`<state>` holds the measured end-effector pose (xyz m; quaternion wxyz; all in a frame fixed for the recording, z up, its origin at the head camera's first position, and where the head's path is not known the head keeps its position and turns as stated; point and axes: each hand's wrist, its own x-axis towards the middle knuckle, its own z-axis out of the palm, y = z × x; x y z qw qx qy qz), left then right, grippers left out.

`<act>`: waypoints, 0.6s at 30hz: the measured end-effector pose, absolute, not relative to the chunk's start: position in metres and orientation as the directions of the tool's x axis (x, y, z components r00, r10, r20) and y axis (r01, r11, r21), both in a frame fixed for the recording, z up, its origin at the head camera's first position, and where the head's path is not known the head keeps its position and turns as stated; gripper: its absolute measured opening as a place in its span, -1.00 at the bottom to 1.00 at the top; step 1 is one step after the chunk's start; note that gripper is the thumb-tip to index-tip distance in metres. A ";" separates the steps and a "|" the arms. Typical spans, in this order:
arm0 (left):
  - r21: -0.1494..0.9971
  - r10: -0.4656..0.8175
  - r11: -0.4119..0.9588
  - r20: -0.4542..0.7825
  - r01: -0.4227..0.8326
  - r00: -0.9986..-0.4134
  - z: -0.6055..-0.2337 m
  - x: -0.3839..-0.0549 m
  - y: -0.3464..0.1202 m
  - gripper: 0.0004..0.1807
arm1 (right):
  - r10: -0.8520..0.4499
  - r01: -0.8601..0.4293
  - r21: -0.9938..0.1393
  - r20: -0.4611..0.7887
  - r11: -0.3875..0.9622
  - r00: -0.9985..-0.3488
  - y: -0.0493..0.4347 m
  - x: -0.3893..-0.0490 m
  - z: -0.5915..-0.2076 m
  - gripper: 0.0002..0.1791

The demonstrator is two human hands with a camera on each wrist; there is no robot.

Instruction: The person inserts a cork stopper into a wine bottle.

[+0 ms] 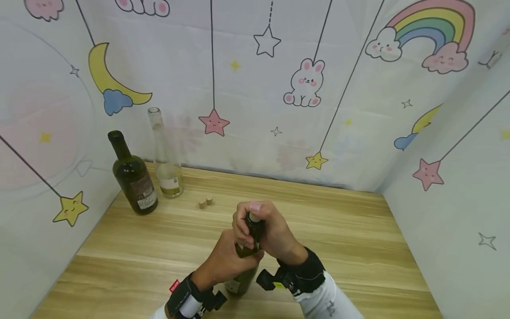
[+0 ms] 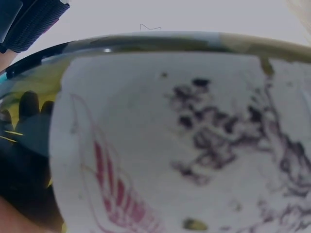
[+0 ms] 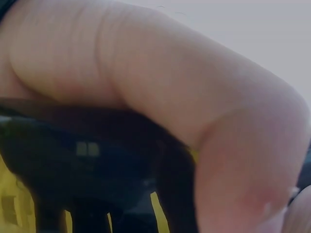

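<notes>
A green glass bottle [image 1: 239, 285] stands on the table in front of me. My left hand [image 1: 227, 261] grips it around the upper body. Higher up, my right hand [image 1: 276, 230] wraps its fingers round the neck, with the thumb over a pale cork [image 1: 253, 217] at the mouth. In the left wrist view a white label [image 2: 136, 121] with red and dark drawings fills most of the picture. The right wrist view shows a bent finger [image 3: 160, 73] close over the dark glass; the fingertips there are partly hidden.
At the back left of the wooden table [image 1: 338, 230] stand a dark green bottle [image 1: 133, 181] and a clear bottle [image 1: 165, 173], both with uncovered mouths. Two small corks [image 1: 202, 204] lie to their right. Cloth walls with cartoon prints enclose the back and sides.
</notes>
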<state>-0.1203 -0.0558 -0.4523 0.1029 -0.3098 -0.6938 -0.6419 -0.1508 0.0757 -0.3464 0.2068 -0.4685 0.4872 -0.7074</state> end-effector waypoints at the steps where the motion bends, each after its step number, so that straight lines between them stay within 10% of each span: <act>1: 0.829 0.297 -0.019 0.539 0.559 -0.788 -0.452 -0.120 -0.056 -0.66 | -0.749 -0.167 -0.882 0.464 -0.440 -0.472 0.076 -0.151 -0.346 -0.55; 18: 0.829 0.281 -0.009 0.539 0.559 -0.794 -0.455 -0.120 -0.056 -0.62 | -0.724 -0.206 -0.858 0.509 -0.471 -0.465 0.074 -0.151 -0.350 -0.50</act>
